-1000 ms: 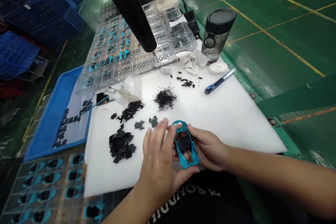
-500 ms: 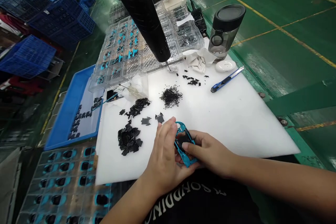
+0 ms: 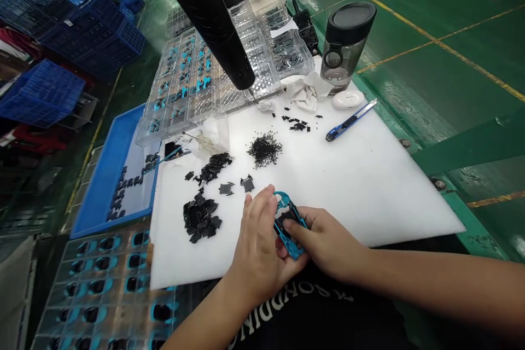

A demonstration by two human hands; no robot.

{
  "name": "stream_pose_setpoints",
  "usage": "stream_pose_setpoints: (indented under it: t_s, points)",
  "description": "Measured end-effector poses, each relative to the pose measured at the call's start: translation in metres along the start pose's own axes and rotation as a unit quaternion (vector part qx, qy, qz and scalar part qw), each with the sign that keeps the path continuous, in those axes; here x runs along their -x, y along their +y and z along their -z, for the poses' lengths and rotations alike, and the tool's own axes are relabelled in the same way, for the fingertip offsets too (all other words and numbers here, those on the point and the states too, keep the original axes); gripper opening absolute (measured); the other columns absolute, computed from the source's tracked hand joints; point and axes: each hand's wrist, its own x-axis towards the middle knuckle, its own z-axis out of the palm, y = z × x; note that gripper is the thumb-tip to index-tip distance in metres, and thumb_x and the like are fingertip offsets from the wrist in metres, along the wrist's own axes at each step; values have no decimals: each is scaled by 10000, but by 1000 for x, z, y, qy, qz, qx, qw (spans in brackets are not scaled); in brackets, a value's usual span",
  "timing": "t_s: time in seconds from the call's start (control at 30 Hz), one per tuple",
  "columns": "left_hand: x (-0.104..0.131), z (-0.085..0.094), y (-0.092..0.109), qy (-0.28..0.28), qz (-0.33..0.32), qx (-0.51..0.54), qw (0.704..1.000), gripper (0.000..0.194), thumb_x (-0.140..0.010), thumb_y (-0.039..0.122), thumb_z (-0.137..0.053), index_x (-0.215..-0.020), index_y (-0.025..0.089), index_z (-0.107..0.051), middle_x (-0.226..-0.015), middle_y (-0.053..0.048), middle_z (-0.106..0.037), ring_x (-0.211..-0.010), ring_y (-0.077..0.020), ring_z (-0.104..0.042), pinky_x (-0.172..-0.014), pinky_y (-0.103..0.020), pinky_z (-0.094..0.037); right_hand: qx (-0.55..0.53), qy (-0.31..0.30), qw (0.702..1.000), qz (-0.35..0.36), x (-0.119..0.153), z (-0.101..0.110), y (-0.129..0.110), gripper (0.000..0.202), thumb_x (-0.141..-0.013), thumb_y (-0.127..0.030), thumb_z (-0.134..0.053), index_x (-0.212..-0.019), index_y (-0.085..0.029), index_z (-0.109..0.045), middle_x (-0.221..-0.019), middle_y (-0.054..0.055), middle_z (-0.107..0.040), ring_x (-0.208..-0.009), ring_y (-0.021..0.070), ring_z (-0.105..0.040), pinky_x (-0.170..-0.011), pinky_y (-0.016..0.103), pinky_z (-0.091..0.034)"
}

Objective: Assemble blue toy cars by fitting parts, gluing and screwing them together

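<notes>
A teal toy car body shell with a black part seated inside it is held between both hands, just above the near edge of the white board. My left hand cups the shell from the left, its long fingers raised along that side. From the right, my right hand grips it, thumb pressed on the black part. Both hands are closed around the shell, whose underside is hidden. Ahead lie two dark flat plates, one of them the right plate, and a heap of tiny black screws.
A black electric screwdriver hangs over the board. Black part piles lie left, with a blue tray beyond. Clear compartment trays stand behind. A utility knife, white case and bottle occupy the right back.
The view has shifted slightly, so the screwdriver and board items appear a little farther left. Both hands keep the same grip on the shell, which has barely moved.
</notes>
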Motion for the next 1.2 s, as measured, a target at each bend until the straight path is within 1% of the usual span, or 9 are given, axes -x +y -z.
stream_pose_setpoints:
  t_s: [0.1, 0.3, 0.53, 0.67, 0.8, 0.87, 0.97, 1.1, 1.2]
  points:
    - [1, -1, 0, 3, -3, -3, 1000, 940, -768, 249, -700, -1492, 57, -131, -1378, -299, -435, -1367, -319, -410, -1123, -609, -315, 1, 8, 1000, 3, 0, -1, 3, 297, -945, -412, -534, -797, -164, -603, -740, 23, -655, -705, 173, -620, -701, 296, -501]
    - [1, -1, 3, 3, -19, 0, 1000, 952, -759, 219, -705, -1495, 45, -125, -1374, -307, -421, -1376, -331, -396, -1124, -610, -316, 41, 25, 999, 9, 0, -1, 4, 332, -945, -431, -515, -754, -172, -598, -711, 29, -646, -676, 183, -612, -679, 313, -507]
    - [-1, -1, 5, 17, -8, 17, 1000, 985, -741, 222, -736, -1498, 62, -127, -1394, -301, -398, -1363, -342, -407, -1061, -542, -437, 59, 49, 997, -1, 1, -3, 5, 324, -945, -408, -506, -731, -179, -590, -686, 29, -644, -668, 193, -629, -671, 321, -513]
    - [-1, -2, 4, 16, 5, 2, 1000, 1013, -733, 259, -754, -1499, 59, -122, -1381, -310, -424, -1338, -355, -440, -1042, -563, -446, 57, 43, 997, -9, 1, -1, 6, 311, -947, -405, -498, -774, -173, -613, -719, 40, -661, -690, 201, -634, -673, 326, -515]
    - [0, -2, 3, 13, 17, -10, 1000, 1028, -731, 300, -753, -1504, 77, -112, -1383, -308, -441, -1317, -368, -464, -1011, -575, -466, 42, 30, 999, 12, 1, 0, 7, 276, -946, -382, -513, -786, -176, -601, -727, 28, -655, -694, 184, -629, -695, 311, -513]
    - [1, -2, 4, 12, 22, -15, 1000, 1008, -742, 301, -737, -1505, 81, -116, -1382, -303, -447, -1319, -367, -462, -1012, -575, -465, 36, 34, 999, 20, 2, -1, 8, 272, -953, -383, -502, -798, -180, -593, -726, 25, -652, -691, 181, -630, -690, 305, -512]
    - [2, -3, 6, 20, 16, -25, 999, 979, -752, 270, -723, -1501, 68, -126, -1382, -302, -443, -1332, -356, -452, -1040, -572, -444, 41, 56, 997, 24, 3, -3, 11, 288, -968, -400, -466, -819, -185, -586, -728, 31, -656, -687, 191, -635, -673, 310, -514]
    - [3, -5, 8, 26, 9, -27, 999, 963, -763, 256, -714, -1500, 70, -123, -1400, -299, -421, -1348, -349, -431, -1060, -579, -423, 63, 69, 995, 28, 4, -5, 12, 313, -972, -407, -441, -793, -189, -577, -710, 37, -652, -672, 201, -633, -656, 319, -516]
    - [4, -5, 9, 28, 3, -28, 999, 954, -756, 237, -715, -1489, 35, -139, -1389, -316, -418, -1351, -352, -422, -1068, -570, -418, 70, 70, 995, 26, 5, -5, 12, 311, -969, -394, -443, -769, -191, -567, -695, 35, -644, -663, 202, -628, -663, 328, -517]
